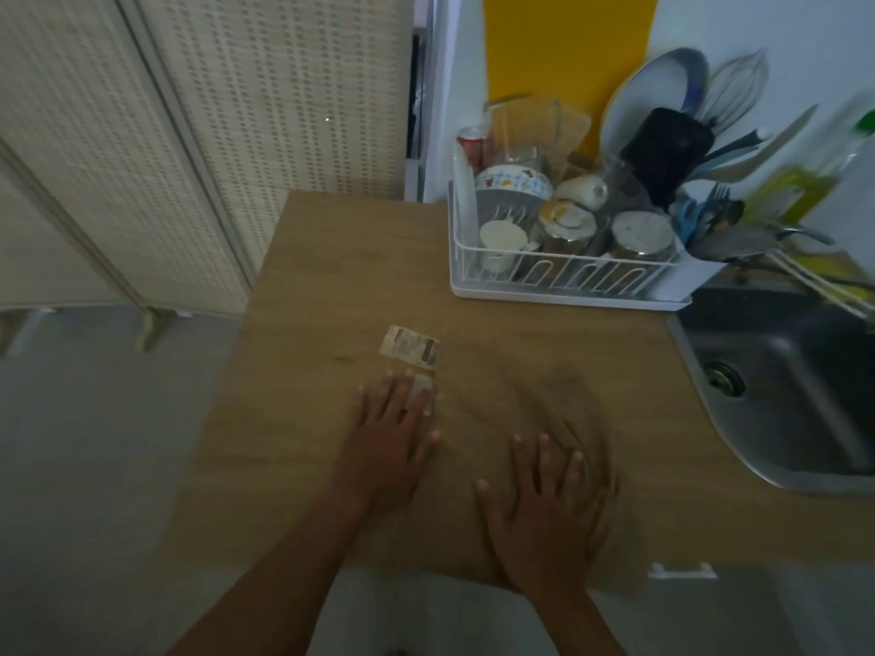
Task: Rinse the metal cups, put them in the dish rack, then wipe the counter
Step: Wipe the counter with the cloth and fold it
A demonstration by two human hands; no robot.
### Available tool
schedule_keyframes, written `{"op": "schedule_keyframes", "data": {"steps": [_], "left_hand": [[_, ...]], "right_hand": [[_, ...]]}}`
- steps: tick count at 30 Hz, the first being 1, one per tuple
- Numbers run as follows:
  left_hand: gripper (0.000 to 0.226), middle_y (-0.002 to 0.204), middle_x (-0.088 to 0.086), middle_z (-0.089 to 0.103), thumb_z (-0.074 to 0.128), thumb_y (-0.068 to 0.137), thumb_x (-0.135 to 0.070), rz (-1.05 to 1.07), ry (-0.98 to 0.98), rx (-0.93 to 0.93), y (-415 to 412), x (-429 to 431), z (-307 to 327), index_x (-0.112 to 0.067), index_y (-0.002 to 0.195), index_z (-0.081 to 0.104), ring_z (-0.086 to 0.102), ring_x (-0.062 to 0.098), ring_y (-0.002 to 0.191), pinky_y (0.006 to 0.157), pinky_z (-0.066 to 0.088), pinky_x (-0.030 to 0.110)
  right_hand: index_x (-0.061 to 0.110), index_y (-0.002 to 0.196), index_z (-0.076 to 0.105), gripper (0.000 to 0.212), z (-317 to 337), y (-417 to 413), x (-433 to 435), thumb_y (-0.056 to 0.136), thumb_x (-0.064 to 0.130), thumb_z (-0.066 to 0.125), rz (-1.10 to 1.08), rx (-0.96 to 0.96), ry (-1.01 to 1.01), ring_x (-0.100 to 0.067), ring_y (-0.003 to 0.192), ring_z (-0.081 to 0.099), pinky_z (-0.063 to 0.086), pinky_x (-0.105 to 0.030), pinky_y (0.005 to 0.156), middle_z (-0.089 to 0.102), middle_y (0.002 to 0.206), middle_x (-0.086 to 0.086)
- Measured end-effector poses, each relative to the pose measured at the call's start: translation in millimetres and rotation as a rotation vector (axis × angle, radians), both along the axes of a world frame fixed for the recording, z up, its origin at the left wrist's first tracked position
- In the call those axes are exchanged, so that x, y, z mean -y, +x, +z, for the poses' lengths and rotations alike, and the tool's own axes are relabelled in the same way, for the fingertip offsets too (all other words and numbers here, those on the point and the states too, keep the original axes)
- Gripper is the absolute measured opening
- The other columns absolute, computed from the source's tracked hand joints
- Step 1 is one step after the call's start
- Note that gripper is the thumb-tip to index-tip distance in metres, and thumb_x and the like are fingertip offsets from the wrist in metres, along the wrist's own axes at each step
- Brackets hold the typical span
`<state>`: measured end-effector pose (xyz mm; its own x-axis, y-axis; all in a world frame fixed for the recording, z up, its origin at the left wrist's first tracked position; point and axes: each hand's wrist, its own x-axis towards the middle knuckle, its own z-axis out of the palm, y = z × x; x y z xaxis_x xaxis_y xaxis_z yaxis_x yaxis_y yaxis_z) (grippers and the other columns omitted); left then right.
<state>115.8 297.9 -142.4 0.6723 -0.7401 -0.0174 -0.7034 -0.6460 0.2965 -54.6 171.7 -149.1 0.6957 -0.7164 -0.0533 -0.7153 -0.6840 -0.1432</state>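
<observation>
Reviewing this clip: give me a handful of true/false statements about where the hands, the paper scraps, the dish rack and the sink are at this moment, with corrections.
1. Both hands lie flat on the brown wooden counter. True: the left hand and the right hand are spread palm down.
2. The right hand holds a metal cup. False: it holds nothing; upturned metal cups stand in the white wire dish rack.
3. A small printed paper slip lies on the counter just beyond the left hand's fingers. True.
4. The dark metal sink is left of the rack. False: it is to the right, nearer the person.
5. The dish rack is empty. False: it is crowded with bowls, cups and utensils.
</observation>
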Motion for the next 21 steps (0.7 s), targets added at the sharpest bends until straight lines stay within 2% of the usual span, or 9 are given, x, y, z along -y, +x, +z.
{"op": "schedule_keyframes", "data": {"steps": [3,7,11,14,17,21], "left_hand": [[0.077,0.164,0.001,0.003,-0.002,0.089,-0.065,-0.025,-0.022,0.011,-9,17,-1,-0.025,0.155,0.005,-0.003,0.020,0.151,0.120,0.003,0.055],[0.073,0.163,0.006,0.010,0.011,0.095,-0.062,0.007,-0.060,0.020,-10,20,-3,-0.020,0.155,0.011,0.006,0.020,0.151,0.119,0.007,0.053],[0.075,0.163,0.005,0.012,0.008,0.094,-0.064,-0.023,0.006,0.077,-12,19,-8,-0.022,0.155,0.012,0.007,0.022,0.151,0.118,0.006,0.053],[0.073,0.163,0.006,0.011,0.015,0.094,-0.064,-0.015,0.023,0.076,-15,19,-8,-0.024,0.155,0.012,0.003,0.022,0.151,0.119,0.005,0.052],[0.073,0.163,0.009,0.011,0.027,0.093,-0.061,-0.059,0.030,0.088,-18,22,-6,-0.023,0.155,0.014,0.006,0.026,0.150,0.119,0.006,0.053],[0.076,0.163,0.006,0.010,0.010,0.091,-0.067,-0.056,0.041,0.054,-24,39,-1,-0.025,0.155,0.014,0.004,0.028,0.150,0.119,0.007,0.056]], "right_hand": [[0.036,0.145,0.040,0.079,7,6,4,0.077,0.076,0.035,-0.069,-0.046,-0.005,-0.043,0.142,0.027,0.017,-0.070,0.107,0.038,0.154,0.000],[0.036,0.153,0.008,0.085,9,58,51,0.080,0.078,0.009,-0.083,-0.052,0.073,-0.044,0.147,-0.002,0.006,-0.071,0.111,0.012,0.163,-0.004],[0.028,0.155,0.000,0.079,7,117,122,0.090,0.070,0.014,-0.027,-0.026,0.096,-0.042,0.146,-0.014,-0.012,-0.063,0.115,-0.001,0.164,-0.007],[0.026,0.155,-0.001,0.085,1,140,155,0.087,0.075,0.010,-0.021,-0.044,0.115,-0.042,0.146,-0.016,-0.009,-0.065,0.115,-0.002,0.164,-0.007],[0.029,0.154,-0.001,0.080,3,125,156,0.089,0.073,0.015,0.028,-0.035,0.156,-0.039,0.147,-0.017,-0.011,-0.063,0.115,-0.004,0.164,-0.003],[0.036,0.153,0.008,0.075,5,55,134,0.089,0.073,0.019,0.098,0.032,0.080,-0.032,0.150,-0.004,0.003,-0.059,0.118,0.007,0.164,0.002]]}}
